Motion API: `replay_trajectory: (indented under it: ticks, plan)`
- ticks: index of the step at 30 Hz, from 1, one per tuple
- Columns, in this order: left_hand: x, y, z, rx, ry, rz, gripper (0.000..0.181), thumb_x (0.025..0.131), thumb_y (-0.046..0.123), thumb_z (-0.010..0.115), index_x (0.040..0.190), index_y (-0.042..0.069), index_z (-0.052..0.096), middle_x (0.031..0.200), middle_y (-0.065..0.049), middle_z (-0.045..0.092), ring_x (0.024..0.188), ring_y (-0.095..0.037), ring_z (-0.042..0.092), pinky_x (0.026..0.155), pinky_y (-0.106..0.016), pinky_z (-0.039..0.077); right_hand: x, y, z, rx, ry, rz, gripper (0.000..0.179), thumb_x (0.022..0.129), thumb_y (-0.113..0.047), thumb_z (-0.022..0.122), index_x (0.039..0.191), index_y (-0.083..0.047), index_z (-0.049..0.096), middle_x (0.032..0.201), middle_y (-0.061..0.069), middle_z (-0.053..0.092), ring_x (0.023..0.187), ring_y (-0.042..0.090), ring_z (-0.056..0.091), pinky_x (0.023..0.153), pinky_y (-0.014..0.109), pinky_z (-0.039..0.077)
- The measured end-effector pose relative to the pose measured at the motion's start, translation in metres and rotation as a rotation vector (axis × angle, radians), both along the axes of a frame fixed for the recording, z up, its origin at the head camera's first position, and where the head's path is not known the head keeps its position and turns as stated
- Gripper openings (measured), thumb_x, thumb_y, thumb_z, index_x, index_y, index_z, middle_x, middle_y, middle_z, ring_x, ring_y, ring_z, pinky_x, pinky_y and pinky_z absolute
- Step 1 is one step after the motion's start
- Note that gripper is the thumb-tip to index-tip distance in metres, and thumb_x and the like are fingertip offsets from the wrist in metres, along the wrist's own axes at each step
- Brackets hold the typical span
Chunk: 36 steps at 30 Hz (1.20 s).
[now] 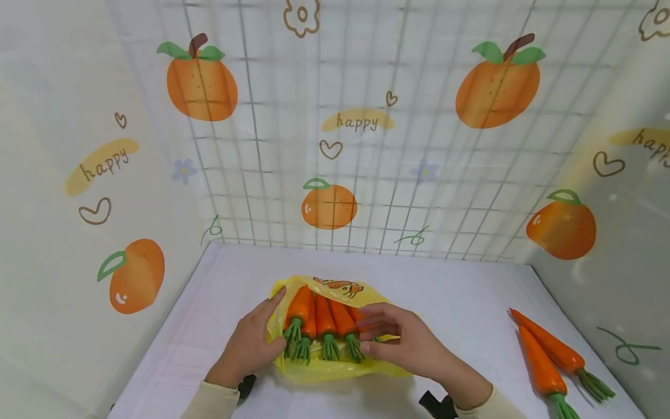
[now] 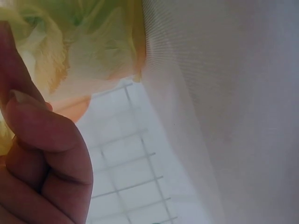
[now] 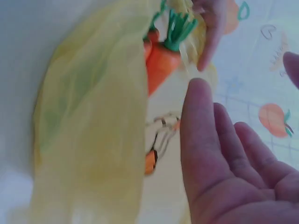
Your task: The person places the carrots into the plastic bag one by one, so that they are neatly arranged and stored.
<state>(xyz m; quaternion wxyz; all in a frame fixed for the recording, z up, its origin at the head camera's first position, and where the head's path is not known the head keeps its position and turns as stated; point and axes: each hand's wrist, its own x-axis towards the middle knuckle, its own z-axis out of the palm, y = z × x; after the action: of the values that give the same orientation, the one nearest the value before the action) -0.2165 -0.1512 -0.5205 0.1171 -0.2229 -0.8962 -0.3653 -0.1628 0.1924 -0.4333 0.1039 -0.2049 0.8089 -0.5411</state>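
A yellow plastic bag (image 1: 335,371) lies on the white table with its mouth toward me. Several orange toy carrots (image 1: 325,317) are inside, their green tops at the opening. My left hand (image 1: 246,343) grips the bag's left rim, thumb near the carrot tops. In the left wrist view its fingers (image 2: 51,135) look curled beside the yellow plastic. At the right side of the mouth is my right hand (image 1: 408,340), partly covering the rightmost carrots. The right wrist view shows that hand's fingers (image 3: 201,126) extended with nothing held, beside the bag (image 3: 93,121).
Two more carrots, one in front (image 1: 541,361) and one behind (image 1: 552,343), lie on the table at the right. A white curtain with orange prints (image 1: 330,206) hangs over a wire grid behind the table (image 1: 455,291) and along both sides.
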Motion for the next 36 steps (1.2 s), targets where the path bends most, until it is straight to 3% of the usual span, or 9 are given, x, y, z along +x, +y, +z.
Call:
replay_trajectory:
  ticks: [4,13,20,26,32,36]
  plan:
    - [0.001,0.001,0.002,0.01,-0.018,0.005,0.096,0.074,0.016,0.063,0.158,0.038,0.023,0.15,0.018,0.038,0.134,-0.015,0.043,0.1,-0.05,0.044,0.008,0.021,0.005,-0.011,0.028,-0.039,0.057,0.086,-0.026,0.078,0.137,-0.02,0.055,0.124,0.006,0.064,0.11,0.036,0.063,0.084,0.034,0.056]
    - [0.001,0.0,0.004,-0.004,0.012,-0.027,0.094,0.075,0.014,0.06,0.159,0.035,0.022,0.151,0.011,0.041,0.133,-0.018,0.046,0.099,-0.051,0.045,0.035,0.059,0.017,0.033,0.122,-0.183,0.053,0.086,-0.024,0.078,0.134,-0.014,0.058,0.119,0.004,0.065,0.103,0.029,0.067,0.079,0.034,0.057]
    - [0.001,0.002,0.003,-0.007,0.012,-0.004,0.091,0.08,0.022,0.069,0.158,0.035,0.024,0.15,0.013,0.041,0.132,-0.019,0.047,0.1,-0.052,0.044,0.05,0.085,0.015,0.198,0.142,-0.326,0.052,0.081,-0.041,0.079,0.128,-0.03,0.059,0.118,-0.004,0.066,0.103,0.017,0.066,0.079,0.025,0.056]
    - [0.003,0.002,0.003,-0.011,-0.018,-0.003,0.088,0.085,0.033,0.07,0.158,0.036,0.023,0.152,0.012,0.038,0.134,-0.022,0.045,0.101,-0.056,0.042,0.053,0.118,0.006,0.257,0.243,-0.432,0.05,0.084,-0.039,0.077,0.13,-0.031,0.058,0.118,-0.008,0.064,0.103,0.01,0.065,0.08,0.024,0.055]
    - [0.004,0.0,0.002,-0.02,-0.035,0.008,0.088,0.085,0.035,0.071,0.158,0.037,0.023,0.152,0.01,0.038,0.134,-0.023,0.045,0.101,-0.057,0.041,0.049,0.145,0.005,0.309,0.313,-0.52,0.058,0.083,-0.036,0.079,0.135,-0.026,0.057,0.124,-0.004,0.062,0.105,0.007,0.064,0.079,0.019,0.054]
    - [0.002,0.002,0.002,-0.011,-0.03,0.002,0.088,0.084,0.033,0.072,0.158,0.037,0.023,0.153,0.009,0.039,0.134,-0.025,0.045,0.101,-0.058,0.041,0.045,0.16,0.001,0.334,0.312,-0.559,0.06,0.081,-0.036,0.081,0.136,-0.029,0.057,0.126,-0.005,0.061,0.104,0.001,0.062,0.079,0.018,0.053]
